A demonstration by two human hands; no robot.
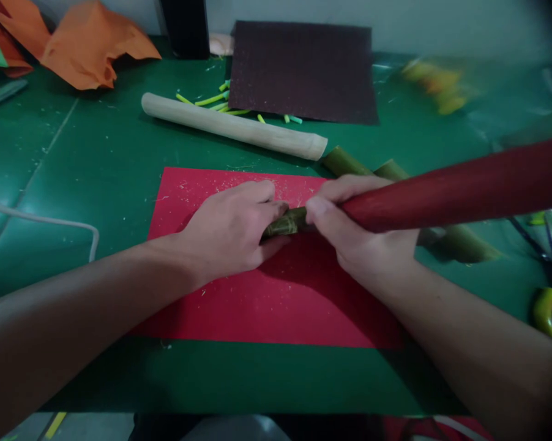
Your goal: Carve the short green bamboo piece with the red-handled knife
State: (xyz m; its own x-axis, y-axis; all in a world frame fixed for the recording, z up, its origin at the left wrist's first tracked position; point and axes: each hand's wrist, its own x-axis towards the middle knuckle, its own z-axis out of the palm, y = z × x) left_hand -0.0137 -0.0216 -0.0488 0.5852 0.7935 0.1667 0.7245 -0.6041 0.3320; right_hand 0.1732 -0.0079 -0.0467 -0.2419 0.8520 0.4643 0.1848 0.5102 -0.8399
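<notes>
My left hand is closed round a short piece of green bamboo and holds it low over a red sheet. From the right, my right hand grips a tool with a long, thick red handle. Its thumb and fingertips are close against the right end of the bamboo piece. The working end of the tool is hidden by my fingers. Pale shavings lie scattered on the red sheet.
Behind the sheet lie a pale peeled bamboo strip and a dark brown sheet. Green bamboo pieces lie beside my right hand. Yellow-handled scissors are at the right edge, crumpled orange paper at the back left.
</notes>
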